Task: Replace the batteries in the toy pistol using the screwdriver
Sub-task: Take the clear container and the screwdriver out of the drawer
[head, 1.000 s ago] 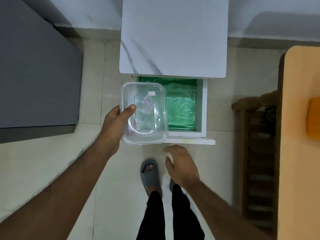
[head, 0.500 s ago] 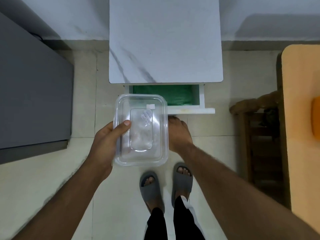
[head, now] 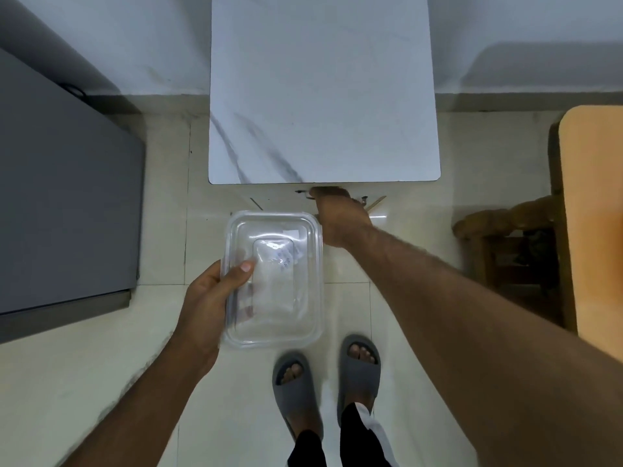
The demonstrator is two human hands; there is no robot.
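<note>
We hold a clear lidded box (head: 273, 281) in our left hand (head: 205, 301), fingers wrapped around its left long edge, thumb on the lid. Our right hand (head: 338, 217) presses the drawer front under the bench (head: 320, 89); its fingers are hidden. No toy pistol or screwdriver is visible.

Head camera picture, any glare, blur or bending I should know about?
Head view: wide-angle bending curves the white table edges; soft glare on the clear plastic container blurs its contents; a shadow falls on the wall upper right; the hands look sharp.
</note>
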